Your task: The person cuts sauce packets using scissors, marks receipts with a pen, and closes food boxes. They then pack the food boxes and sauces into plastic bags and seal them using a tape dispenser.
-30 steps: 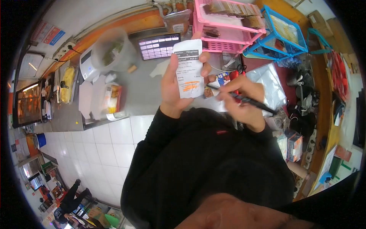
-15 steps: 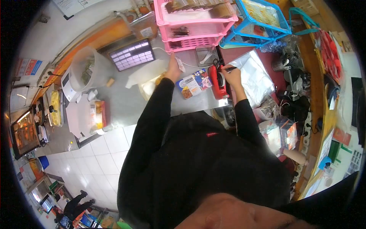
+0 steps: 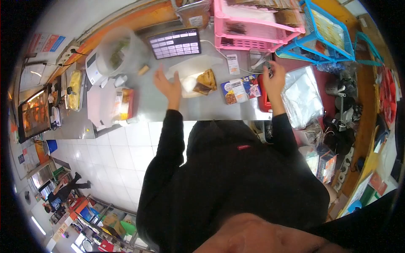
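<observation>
My left hand (image 3: 169,88) is open, fingers spread, just left of an open white food box (image 3: 198,64). In the box lie white rice (image 3: 189,84) and a brown-wrapped piece of food (image 3: 205,82). My right hand (image 3: 275,80) is closed over the red tape dispenser (image 3: 265,99), with something dark between its fingers that I cannot make out. Between the hands sits a closed blue printed box (image 3: 241,90) with a white label on it. Behind that box, a printed paper slip (image 3: 233,64) rests on the counter.
A lit tablet (image 3: 175,43) stands at the back, beside a pink rack (image 3: 253,44) and a blue rack (image 3: 310,50). To the left are a clear tub (image 3: 126,50) and a packed box (image 3: 124,103). Clear plastic bags (image 3: 303,97) lie at right. Another person (image 3: 63,192) is far off, lower left.
My left hand has let go of the paper slip and moved left, uncovering the food box. My right hand has shifted over the tape dispenser. The whole view has turned somewhat.
</observation>
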`<state>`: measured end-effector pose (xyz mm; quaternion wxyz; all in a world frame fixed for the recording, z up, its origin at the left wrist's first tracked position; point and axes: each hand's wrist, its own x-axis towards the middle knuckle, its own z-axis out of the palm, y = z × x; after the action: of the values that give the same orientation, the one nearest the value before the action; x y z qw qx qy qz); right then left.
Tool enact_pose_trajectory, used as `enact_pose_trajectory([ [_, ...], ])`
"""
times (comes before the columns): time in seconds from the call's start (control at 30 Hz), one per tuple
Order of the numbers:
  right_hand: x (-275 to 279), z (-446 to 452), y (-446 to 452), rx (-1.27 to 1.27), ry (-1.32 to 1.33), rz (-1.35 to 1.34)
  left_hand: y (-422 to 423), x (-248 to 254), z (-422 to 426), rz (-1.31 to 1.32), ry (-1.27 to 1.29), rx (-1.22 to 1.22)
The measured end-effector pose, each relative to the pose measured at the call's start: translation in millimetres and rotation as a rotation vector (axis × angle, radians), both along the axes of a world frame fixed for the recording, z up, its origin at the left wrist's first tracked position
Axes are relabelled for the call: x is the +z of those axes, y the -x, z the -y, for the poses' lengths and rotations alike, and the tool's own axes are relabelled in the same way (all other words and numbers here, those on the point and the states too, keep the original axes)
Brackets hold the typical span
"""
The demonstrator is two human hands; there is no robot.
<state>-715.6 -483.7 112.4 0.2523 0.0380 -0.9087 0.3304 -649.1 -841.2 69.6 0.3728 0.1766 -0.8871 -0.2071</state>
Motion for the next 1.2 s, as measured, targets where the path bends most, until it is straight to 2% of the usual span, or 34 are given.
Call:
enact_pose_trajectory([
  [0.03,12.3,29.7,9.8,0.147,-0.103,-0.120,9.7,-5.7,20.7,0.009,0.073,-0.050],
  [0.07,14.0,60.6,20.8,0.279,-0.049,-0.094,16.8,-11.3,35.1,0.017,0.145,-0.102],
  [0.13,3.0,121.5,43.7,0.523,0.065,-0.024,23.1,-31.5,52.9,0.256,-0.587,-0.347],
  [0.17,-3.9,145.1,50.1,0.500,0.002,0.329,24.4,-37.7,60.4,0.372,-0.956,-0.466],
  [0.2,-14.3,161.6,54.8,0.465,-0.063,0.684,19.8,-36.7,57.0,0.436,-1.076,-0.439],
  [0.23,-38.4,170.8,60.1,0.514,-0.191,0.833,11.5,-34.3,46.9,0.503,-1.196,-0.410],
  [0.3,-87.9,186.8,65.4,0.606,-0.454,1.127,-9.9,-58.1,33.3,0.678,-0.953,-0.347],
  [0.37,-82.4,194.8,17.3,0.367,-0.656,0.862,-38.3,-149.9,8.0,0.505,-0.445,-0.167],
  [0.43,-150.9,188.4,-8.9,0.286,-0.377,0.813,-54.3,-174.8,-0.3,0.397,-0.443,-0.161],
  [0.47,-176.4,183.2,-22.1,0.243,-0.237,0.788,-60.3,-167.0,0.6,0.375,-0.690,-0.246],
  [0.5,-174.6,183.1,-27.2,0.297,-0.091,0.805,-61.8,-157.6,4.5,0.343,-0.933,-0.333],
  [0.6,-148.8,190.0,-39.6,0.416,0.285,0.911,-61.3,-132.8,43.6,0.276,-1.429,-0.451],
  [0.67,-133.5,199.8,-44.8,0.459,0.440,1.083,-61.0,-119.7,74.4,0.359,-1.546,-0.304],
  [0.7,-129.7,201.8,-47.0,0.463,0.401,1.077,-61.4,-111.9,87.6,0.402,-1.599,-0.225],
  [0.8,-116.6,209.0,-51.6,0.431,0.327,1.117,-65.4,-78.9,115.9,0.512,-1.592,-0.161],
  [0.9,-94.9,214.6,-56.4,0.341,0.335,1.240,-68.5,-83.1,133.8,0.755,-1.478,-0.108],
  [1.0,-97.9,214.3,-61.4,0.361,0.369,1.288,-76.3,-106.0,129.1,0.751,-1.458,-0.182],
  [1.07,-112.2,213.9,-67.4,0.411,0.389,1.303,-80.4,-145.8,123.1,0.694,-1.285,-0.259],
  [1.1,-129.0,214.6,-70.4,0.396,0.254,1.172,-81.0,-156.5,120.5,0.665,-1.199,-0.293],
  [1.17,-164.7,219.2,-75.6,0.366,-0.009,0.910,-82.8,-156.4,113.5,0.671,-0.703,-0.404],
  [1.2,-153.5,235.5,-79.5,0.164,-0.050,0.999,-85.1,-158.5,107.8,0.632,-0.592,-0.402],
])
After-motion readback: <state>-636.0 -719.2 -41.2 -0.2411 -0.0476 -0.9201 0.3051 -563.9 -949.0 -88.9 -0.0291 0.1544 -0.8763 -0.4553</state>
